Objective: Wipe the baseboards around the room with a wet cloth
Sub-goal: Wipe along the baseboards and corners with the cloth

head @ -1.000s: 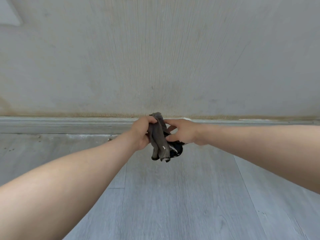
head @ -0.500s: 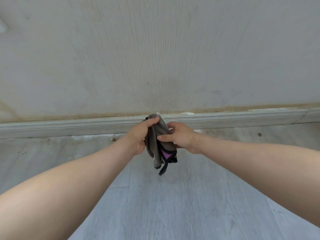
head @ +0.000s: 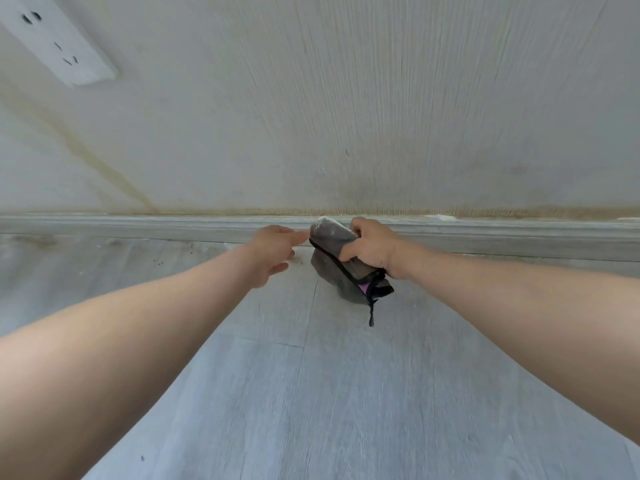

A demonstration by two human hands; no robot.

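A grey baseboard [head: 138, 228] runs across the foot of the wall, with a yellowish stain line along its top. My right hand [head: 372, 249] grips a bunched grey cloth [head: 332, 237] with black edging and a pink patch; the cloth's upper end is up against the baseboard. A black strap hangs down from the cloth's lower end. My left hand [head: 273, 252] is just left of the cloth, fingers loosely extended, one fingertip reaching its edge, holding nothing.
The pale textured wall [head: 346, 116] rises behind, stained near the bottom. A white wall socket [head: 59, 43] sits at the upper left. Grey wood-look floor [head: 346, 393] spreads below, with dirt specks near the baseboard at left.
My left hand has let go of the cloth and pulled slightly left. My right hand now holds the cloth alone and has brought it up to the baseboard.
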